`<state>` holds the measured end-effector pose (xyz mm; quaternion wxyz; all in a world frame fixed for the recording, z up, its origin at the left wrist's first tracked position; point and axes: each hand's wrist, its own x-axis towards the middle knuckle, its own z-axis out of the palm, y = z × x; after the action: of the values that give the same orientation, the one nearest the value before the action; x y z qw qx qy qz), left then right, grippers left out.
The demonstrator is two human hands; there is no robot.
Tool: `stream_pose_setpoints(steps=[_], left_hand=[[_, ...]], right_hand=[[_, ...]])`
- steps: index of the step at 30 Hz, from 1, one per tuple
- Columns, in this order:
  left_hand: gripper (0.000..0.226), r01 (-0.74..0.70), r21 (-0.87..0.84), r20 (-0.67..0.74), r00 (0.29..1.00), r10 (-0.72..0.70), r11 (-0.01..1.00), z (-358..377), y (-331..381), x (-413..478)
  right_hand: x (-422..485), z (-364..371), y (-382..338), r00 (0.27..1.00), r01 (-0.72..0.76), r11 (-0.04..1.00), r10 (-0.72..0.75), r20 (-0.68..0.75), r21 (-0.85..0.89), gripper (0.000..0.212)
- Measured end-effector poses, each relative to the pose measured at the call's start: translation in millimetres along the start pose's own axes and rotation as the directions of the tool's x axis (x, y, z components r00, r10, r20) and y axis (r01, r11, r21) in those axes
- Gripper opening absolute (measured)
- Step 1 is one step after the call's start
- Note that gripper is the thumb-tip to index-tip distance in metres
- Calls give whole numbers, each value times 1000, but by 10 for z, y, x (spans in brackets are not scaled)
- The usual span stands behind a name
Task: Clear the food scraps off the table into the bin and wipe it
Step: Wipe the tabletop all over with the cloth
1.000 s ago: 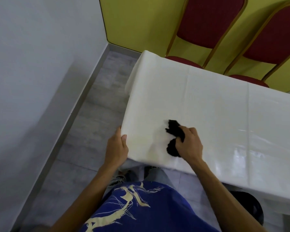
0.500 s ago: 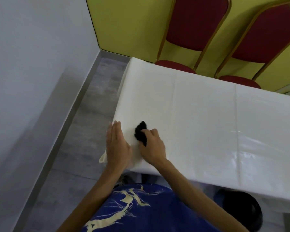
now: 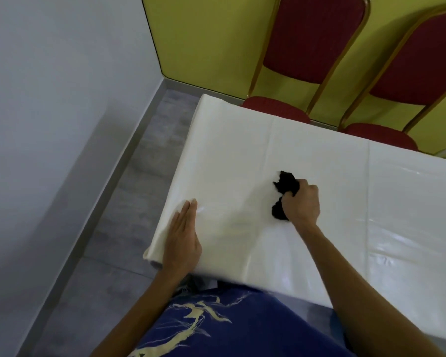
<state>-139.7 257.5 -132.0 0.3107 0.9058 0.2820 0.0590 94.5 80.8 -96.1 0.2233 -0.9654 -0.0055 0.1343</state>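
A crumpled black cloth (image 3: 285, 194) lies on the table with the glossy white plastic cover (image 3: 319, 155), bunched in the curled fingers of the right hand (image 3: 302, 203), while the left hand (image 3: 182, 240) presses flat, fingers straight, near the table's left corner.

2 hands: left hand (image 3: 182, 238), right hand (image 3: 301, 204). 1 black cloth (image 3: 286, 185), gripped in right fingers. 1 table (image 3: 332, 155). 2 red chairs beyond fingertips: first chair (image 3: 312, 37), second chair (image 3: 422, 70).
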Motion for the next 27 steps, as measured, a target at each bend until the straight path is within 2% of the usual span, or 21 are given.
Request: stream_pose_setpoints(steps=[2, 4, 5, 7, 8, 9, 13, 16, 18, 20, 22, 25, 27], left_hand=[[65, 42, -16, -1, 999, -42, 999, 12, 35, 1], [61, 77, -36, -9, 997, -77, 996, 52, 52, 15], [59, 101, -47, -9, 995, -101, 994, 79, 38, 20], [57, 147, -65, -3, 989, -148, 987, 130, -5, 37], [60, 166, -67, 0, 986, -166, 984, 145, -24, 44], [61, 191, -73, 5, 982, -191, 979, 137, -11, 48], [62, 121, -87, -27, 992, -124, 989, 101, 84, 19], [62, 162, -97, -44, 985, -166, 982, 120, 91, 16], [62, 193, -99, -38, 980, -198, 976, 129, 117, 21], [62, 204, -103, -34, 977, -208, 974, 123, 160, 26], [63, 215, -94, -37, 975, -219, 972, 123, 174, 18], [63, 240, -91, -37, 969, -244, 967, 125, 209, 2], [62, 223, -78, -48, 973, -228, 972, 135, 251, 6]], right_hand=[[-240, 177, -314, 999, 14, 999, -15, 31, 30, 36], [-585, 423, -619, 978, 151, 986, -160, 137, 78, 38], [-778, 559, -745, 937, 256, 962, -270, 222, 90, 40], [-1097, 715, -934, 790, 465, 877, -473, 390, 123, 41], [-1164, 739, -977, 735, 521, 842, -525, 428, 139, 41], [-1143, 730, -977, 715, 543, 826, -550, 432, 153, 40], [-557, 533, -723, 746, 565, 816, -569, 347, 124, 40], [103, 316, -575, 796, 555, 830, -546, 263, 43, 38], [560, 134, -508, 865, 477, 879, -465, 190, -18, 36], [936, -38, -416, 944, 321, 947, -318, 85, -25, 36], [1107, -107, -365, 987, 163, 987, -163, 8, 12, 37], [865, 24, -551, 997, 71, 996, -73, 36, 59, 37], [493, 221, -739, 983, 143, 987, -150, 104, 69, 38]])
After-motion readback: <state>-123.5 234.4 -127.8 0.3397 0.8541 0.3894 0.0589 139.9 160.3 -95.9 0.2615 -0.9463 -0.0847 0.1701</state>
